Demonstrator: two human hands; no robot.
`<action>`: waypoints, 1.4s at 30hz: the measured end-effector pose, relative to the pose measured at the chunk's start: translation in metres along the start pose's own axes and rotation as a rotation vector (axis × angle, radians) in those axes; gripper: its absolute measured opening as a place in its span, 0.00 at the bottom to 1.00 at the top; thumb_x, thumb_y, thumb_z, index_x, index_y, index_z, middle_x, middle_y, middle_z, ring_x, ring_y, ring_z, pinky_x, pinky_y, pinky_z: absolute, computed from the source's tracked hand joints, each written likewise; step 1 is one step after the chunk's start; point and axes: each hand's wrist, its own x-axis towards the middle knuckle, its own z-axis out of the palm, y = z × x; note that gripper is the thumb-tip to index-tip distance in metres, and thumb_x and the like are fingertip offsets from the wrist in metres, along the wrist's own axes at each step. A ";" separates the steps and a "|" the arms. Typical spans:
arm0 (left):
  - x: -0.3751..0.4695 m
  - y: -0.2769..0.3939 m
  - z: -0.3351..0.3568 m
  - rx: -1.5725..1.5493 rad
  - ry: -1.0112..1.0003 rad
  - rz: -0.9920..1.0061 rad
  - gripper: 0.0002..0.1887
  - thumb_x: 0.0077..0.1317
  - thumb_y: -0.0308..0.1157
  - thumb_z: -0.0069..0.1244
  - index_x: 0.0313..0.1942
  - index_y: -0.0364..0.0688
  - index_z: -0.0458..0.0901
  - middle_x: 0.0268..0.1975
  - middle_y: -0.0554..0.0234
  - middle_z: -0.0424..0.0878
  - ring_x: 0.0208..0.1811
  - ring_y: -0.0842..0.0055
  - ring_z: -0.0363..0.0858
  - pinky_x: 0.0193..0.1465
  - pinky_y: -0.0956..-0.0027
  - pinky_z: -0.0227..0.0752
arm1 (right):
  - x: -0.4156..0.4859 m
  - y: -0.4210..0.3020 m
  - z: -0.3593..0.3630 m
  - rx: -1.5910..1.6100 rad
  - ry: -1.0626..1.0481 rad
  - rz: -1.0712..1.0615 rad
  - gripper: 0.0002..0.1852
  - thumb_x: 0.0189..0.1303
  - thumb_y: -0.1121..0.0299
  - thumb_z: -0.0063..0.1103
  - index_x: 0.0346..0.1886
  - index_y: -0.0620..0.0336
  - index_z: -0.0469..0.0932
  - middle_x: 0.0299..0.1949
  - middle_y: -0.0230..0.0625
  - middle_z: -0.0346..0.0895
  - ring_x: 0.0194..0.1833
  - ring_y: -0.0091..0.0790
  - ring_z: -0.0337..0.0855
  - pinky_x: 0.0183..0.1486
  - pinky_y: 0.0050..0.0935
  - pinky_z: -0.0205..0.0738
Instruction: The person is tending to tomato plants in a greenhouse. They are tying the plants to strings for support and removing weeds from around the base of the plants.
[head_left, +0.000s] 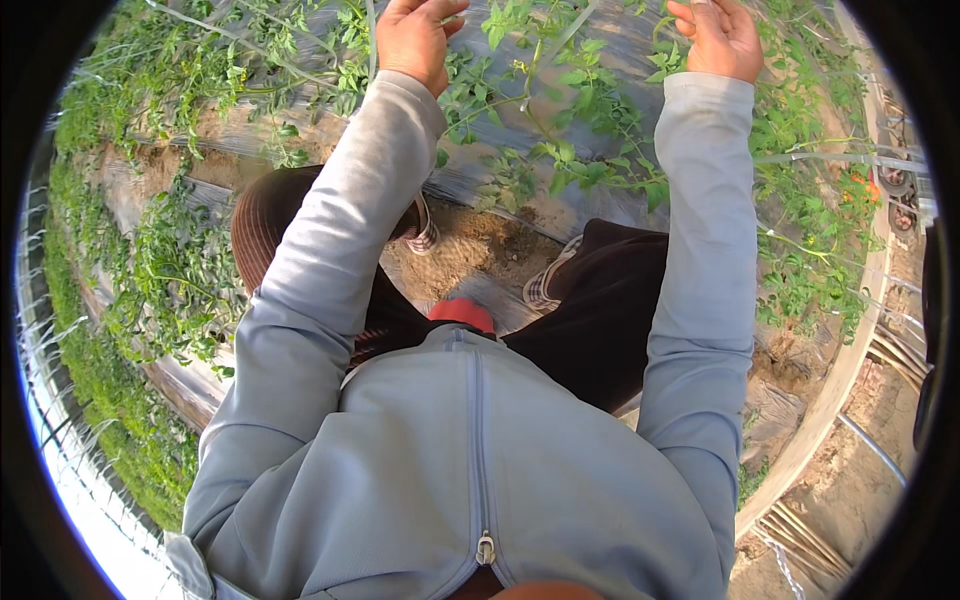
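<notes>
My left hand (416, 37) is raised at the top edge, its fingers partly cut off by the frame. A pale strip of twine (372, 34) runs just left of it. At the upper right, my right hand (720, 37) has its fingers curled inward, close to a leafy shoot (664, 60). Whether either hand holds something cannot be made out. Between them grows a tomato-like plant (592, 82) with a green stem (532, 75) and small yellow flowers (520, 66). Another pale strip (574, 31) slants down beside this stem.
Plastic mulch film (480, 184) covers the bed, with bare soil (457, 247) between my checked shoes (544, 289). A red object (463, 311) shows between my legs. More vines (172, 277) spread left. At right, a pale border (810, 420) curves past bundled sticks (806, 536).
</notes>
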 end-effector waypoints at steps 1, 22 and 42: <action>0.006 0.025 0.000 -0.017 -0.074 0.056 0.21 0.66 0.21 0.51 0.59 0.34 0.76 0.56 0.56 0.82 0.52 0.68 0.84 0.51 0.70 0.73 | 0.001 -0.002 -0.003 -0.011 -0.013 -0.009 0.13 0.65 0.76 0.59 0.53 0.63 0.75 0.40 0.43 0.84 0.27 0.23 0.79 0.25 0.19 0.68; -0.434 -0.089 -0.446 1.289 -0.058 -0.928 0.29 0.61 0.55 0.53 0.54 0.43 0.83 0.56 0.48 0.82 0.59 0.55 0.79 0.63 0.58 0.71 | -0.034 0.030 -0.001 -0.301 -0.288 0.286 0.17 0.68 0.67 0.60 0.54 0.68 0.75 0.46 0.45 0.84 0.39 0.27 0.85 0.41 0.20 0.77; -0.340 0.042 -0.634 0.969 0.782 -0.685 0.20 0.67 0.35 0.50 0.56 0.34 0.76 0.49 0.51 0.85 0.48 0.64 0.85 0.45 0.65 0.79 | -0.120 0.037 0.019 -0.396 -0.326 0.396 0.14 0.67 0.67 0.61 0.52 0.63 0.77 0.39 0.40 0.85 0.31 0.24 0.83 0.31 0.17 0.72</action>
